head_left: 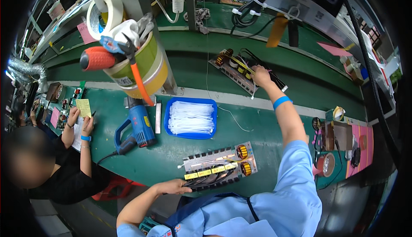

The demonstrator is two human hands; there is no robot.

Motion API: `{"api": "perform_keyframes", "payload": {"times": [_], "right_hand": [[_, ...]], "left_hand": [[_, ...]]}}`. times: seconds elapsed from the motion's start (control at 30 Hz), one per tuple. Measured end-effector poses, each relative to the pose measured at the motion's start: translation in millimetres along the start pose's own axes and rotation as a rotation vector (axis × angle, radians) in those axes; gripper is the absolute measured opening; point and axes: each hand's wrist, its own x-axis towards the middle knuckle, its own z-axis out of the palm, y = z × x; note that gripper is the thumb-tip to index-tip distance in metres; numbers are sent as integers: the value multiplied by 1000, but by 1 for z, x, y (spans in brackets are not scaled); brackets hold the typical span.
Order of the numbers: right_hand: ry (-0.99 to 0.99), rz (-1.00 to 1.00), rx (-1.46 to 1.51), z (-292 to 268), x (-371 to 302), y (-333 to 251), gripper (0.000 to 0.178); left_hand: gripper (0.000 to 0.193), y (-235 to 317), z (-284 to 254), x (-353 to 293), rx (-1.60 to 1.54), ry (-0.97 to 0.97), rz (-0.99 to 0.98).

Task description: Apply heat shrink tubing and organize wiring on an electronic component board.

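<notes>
The near circuit board (219,161) lay on the green table (165,162), close to the person's body. It had two round copper coils (243,152) at its right end, a row of yellow labels (210,171) along its middle, and a bunch of black wires (211,179) along its near side.

The left hand (174,187) was at the left ends of those wires and touched them. Its fingers were close together, but I could not tell if they pinched the wires.

The right hand (261,76) reached far out to the far circuit board (235,75), which sat past the pale strip (197,92). Its fingers were bent down over the right part of that board. I could not tell what they pinched, if anything. A blue band (282,102) went around the right wrist.

Between the two boards, more to the left, was a blue tray (166,117) full of white ties (191,117). A blue heat gun (140,123) lay left of the tray. Above it was a green and yellow tub (156,72) with tools in it. On the left, another person in black sleeves held a yellow note (83,107).
</notes>
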Motion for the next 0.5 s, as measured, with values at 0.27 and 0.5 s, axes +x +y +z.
{"api": "perform_keyframes", "payload": {"times": [0.27,0.5], "right_hand": [[86,198,-219,38,40,-25,47],[-60,226,-151,37,47,-6,41]], "left_hand": [[36,12,-2,-2,27,11,81],[33,-9,-1,8,121,-6,27]]}}
